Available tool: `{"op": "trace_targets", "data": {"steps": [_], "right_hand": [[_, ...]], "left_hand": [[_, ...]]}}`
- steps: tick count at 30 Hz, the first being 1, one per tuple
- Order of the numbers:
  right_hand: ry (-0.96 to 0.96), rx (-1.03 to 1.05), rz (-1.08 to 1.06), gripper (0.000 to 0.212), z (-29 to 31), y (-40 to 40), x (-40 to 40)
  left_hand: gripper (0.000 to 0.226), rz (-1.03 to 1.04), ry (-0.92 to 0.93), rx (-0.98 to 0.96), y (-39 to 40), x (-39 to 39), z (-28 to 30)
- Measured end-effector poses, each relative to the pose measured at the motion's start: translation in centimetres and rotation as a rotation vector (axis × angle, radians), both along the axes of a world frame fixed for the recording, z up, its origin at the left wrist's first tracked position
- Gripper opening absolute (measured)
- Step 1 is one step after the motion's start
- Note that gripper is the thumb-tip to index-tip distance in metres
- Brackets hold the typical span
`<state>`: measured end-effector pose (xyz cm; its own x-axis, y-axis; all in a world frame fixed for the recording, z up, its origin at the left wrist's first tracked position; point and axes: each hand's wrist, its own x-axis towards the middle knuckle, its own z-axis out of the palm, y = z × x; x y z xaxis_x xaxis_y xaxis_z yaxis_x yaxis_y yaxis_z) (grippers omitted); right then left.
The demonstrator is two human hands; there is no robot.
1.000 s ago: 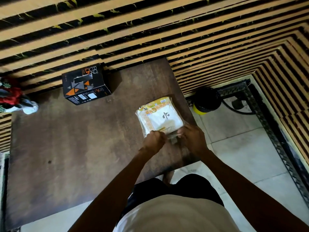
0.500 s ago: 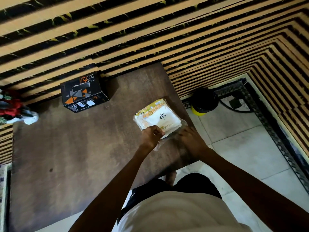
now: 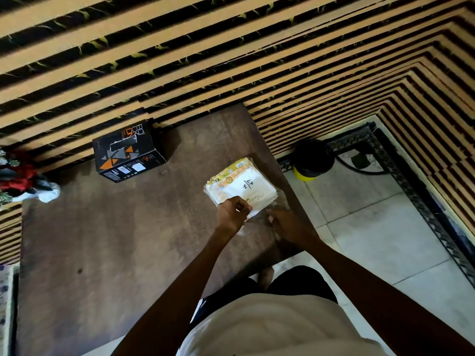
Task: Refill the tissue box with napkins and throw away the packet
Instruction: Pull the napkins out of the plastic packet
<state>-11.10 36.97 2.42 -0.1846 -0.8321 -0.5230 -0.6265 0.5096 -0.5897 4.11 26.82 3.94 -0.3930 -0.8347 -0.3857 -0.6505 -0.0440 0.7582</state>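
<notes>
- Both hands are on the napkin packet (image 3: 240, 185): left hand (image 3: 232, 214) is curled with its fingers pinched on the near edge, right on the white stack
- right hand (image 3: 288, 223) grips the clear, loose plastic at the packet's near right corner, fingers closed on the film
- packet lies flat near the right edge of the table (image 3: 115, 240), yellow printed band on its far side, some handwriting on the white face
- crinkled clear plastic sticks out between the two hands, so that end looks open, though I can't really tell how far
- tissue box (image 3: 127, 151) is black with orange and grey triangles, sitting at the back of the table against the slatted wall (image 3: 180, 60), well apart from the packet, off to the left of it
- bin (image 3: 312, 159), black with a yellow bottom, is on the tiled floor (image 3: 372, 227) just right of the table, in the corner
- something red and white (image 3: 25, 181) sits at the table's far left corner, too blurry to name
</notes>
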Motion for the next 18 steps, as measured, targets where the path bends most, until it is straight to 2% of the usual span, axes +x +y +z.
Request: {"op": "trace_targets", "data": {"steps": [3, 8, 10, 14, 18], "right_hand": [[-0.132, 0.085, -0.277, 0.033, -0.9, -1.7, 0.3], [-0.755, 0.057, -0.993, 0.040, -2.2, -4.1, 1.9], [-0.857, 0.078, -1.077, 0.043, -2.4, -4.8, 2.1], [-0.955, 0.118, -1.055, 0.031, -1.9, -5.4, 1.8], [-0.866, 0.193, -1.092, 0.020, -1.9, -6.1, 1.7]], "left_hand": [[0.006, 0.006, 0.024, 0.018, 0.1, -0.1, 0.4], [0.008, 0.015, 0.075, 0.047, 0.3, -0.5, 1.1], [0.010, 0.012, 0.077, 0.039, 0.2, -0.5, 1.1], [0.020, 0.018, 0.091, 0.067, 0.0, -0.4, 1.2], [0.019, 0.032, 0.163, 0.109, 0.1, -0.5, 1.8]]}}
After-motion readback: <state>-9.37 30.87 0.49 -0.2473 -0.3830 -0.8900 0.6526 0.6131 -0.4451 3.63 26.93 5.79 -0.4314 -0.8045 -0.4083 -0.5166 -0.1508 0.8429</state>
